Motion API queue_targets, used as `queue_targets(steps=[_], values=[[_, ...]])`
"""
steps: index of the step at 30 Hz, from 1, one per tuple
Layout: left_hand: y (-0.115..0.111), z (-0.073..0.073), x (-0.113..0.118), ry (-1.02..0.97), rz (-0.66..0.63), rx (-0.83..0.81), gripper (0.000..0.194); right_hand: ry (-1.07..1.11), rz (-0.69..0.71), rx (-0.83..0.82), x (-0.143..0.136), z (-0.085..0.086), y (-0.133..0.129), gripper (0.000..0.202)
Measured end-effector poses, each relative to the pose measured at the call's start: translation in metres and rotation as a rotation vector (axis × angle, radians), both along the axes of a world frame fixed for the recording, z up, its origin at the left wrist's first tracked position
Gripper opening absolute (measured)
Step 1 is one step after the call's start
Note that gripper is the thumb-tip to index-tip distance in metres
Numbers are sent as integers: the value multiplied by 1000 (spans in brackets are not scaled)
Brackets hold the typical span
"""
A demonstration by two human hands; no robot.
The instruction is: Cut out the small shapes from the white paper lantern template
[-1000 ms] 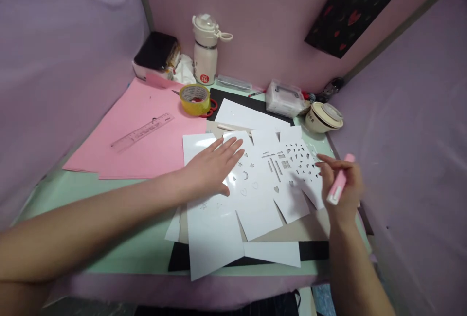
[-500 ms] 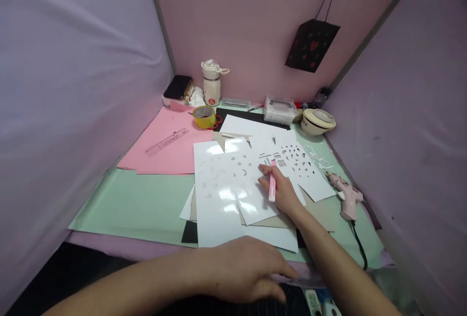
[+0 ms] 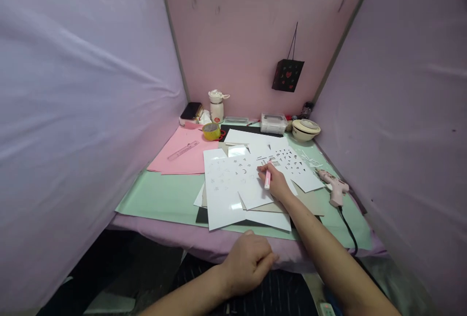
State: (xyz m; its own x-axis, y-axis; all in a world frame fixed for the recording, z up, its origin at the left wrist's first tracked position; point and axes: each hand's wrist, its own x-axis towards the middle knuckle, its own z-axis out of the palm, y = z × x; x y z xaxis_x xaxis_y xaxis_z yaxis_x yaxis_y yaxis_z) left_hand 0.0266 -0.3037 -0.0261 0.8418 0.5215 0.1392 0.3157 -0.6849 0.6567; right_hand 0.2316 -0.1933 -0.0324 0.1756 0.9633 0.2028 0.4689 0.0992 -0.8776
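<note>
My right hand (image 3: 276, 183) is closed around a pink craft knife (image 3: 268, 180) and rests on the white sheets. Beneath it lies a white sheet (image 3: 222, 206) with stars, a moon and other small shapes drawn or cut in it. Another white sheet (image 3: 312, 181), to the right, has many small cut-out holes. My left hand (image 3: 250, 262) is curled into a loose fist above my lap, just in front of the table edge, and nothing shows in it. The knife's tip is too small to make out.
A glue gun (image 3: 337, 189) with a cord lies on the right, near white scraps (image 3: 310, 159). Pink paper (image 3: 160, 162), a ruler (image 3: 183, 151) and yellow tape (image 3: 211, 132) are on the left. A bottle (image 3: 216, 110), plastic box (image 3: 273, 123) and bowl (image 3: 305, 131) stand behind.
The view has tilted up and drawn back. My left hand has curled its fingers, which were stretched out before. My right hand keeps hold of the craft knife over the sheets.
</note>
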Motion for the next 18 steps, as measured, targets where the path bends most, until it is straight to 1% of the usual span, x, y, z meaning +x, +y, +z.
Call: queue_targets(steps=[1, 2, 4, 5, 7, 10, 12, 13, 14, 15, 16, 17, 18], values=[[0, 1, 1, -21, 11, 36, 17, -4, 2, 3, 0, 0, 0, 14], [0, 3, 1, -49, 26, 67, 22, -7, 4, 7, 0, -1, 0, 14], [-1, 5, 2, -94, 57, 128, 50, -11, 6, 26, 1, -2, 1, 15], [-1, 4, 3, -99, 66, 157, 56, -11, 5, 38, 1, -2, 1, 15], [-3, 0, 3, -83, 69, 196, 51, -8, 3, 60, 1, -3, 1, 16], [-4, -10, 5, -65, 23, 204, 35, 6, -2, 71, 1, -4, 1, 16], [-5, -10, 8, -87, -21, 172, 24, 9, -8, 75, 1, -5, 1, 16], [-5, -6, 9, -104, -45, 138, 18, 3, -9, 76, 1, -6, 1, 16], [-6, 1, 10, -121, -73, 96, 12, -3, -11, 77, 1, -7, 2, 16], [-6, 13, 10, -138, -109, 49, 6, -9, -14, 76, 1, -9, 3, 17], [-6, 28, 8, -142, -157, 5, 2, -12, -14, 74, 2, -11, 4, 17], [-5, 46, 5, -147, -221, -25, 3, -9, -12, 78, 2, -13, 5, 18], [-4, 65, -1, -158, -305, -44, 10, 5, -11, 93, 2, -13, 6, 19]])
